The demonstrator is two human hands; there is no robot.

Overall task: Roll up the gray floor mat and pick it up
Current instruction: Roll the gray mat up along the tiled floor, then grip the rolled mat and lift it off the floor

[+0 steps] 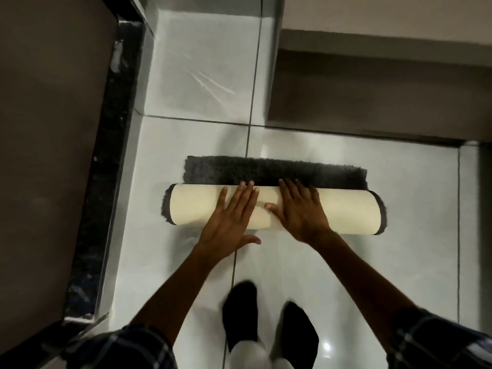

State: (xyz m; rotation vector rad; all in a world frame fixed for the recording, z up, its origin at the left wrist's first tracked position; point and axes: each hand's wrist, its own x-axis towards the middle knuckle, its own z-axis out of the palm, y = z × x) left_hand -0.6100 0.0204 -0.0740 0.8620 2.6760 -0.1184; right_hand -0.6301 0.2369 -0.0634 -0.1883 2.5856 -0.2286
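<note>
- Head view: the gray floor mat [274, 193] lies on the white tiled floor [399, 262], out in the open part of it and straddling a dark grout line, with a black-edged threshold [117, 155] well off to its left
- Most of the mat is already a roll, its cream backing facing outward and dark pile showing at both ends; only a narrow strip of pile lies flat on the far side
- The left hand [231, 219] and the right hand [298, 209] lie open and flat on top of the roll near its middle, palms down, fingers spread and pointing away from the person; neither grips anything
- Step in hand, as I judge it: the last part of rolling; the next move calls for pushing the roll forward over the remaining strip, then closing both hands around it to lift
- The hands cover the roll's centre, so its tightness there cannot be judged
- The person's dark feet [269, 323] are blurred, and the plaid sleeves are cut off by the bottom edge
</note>
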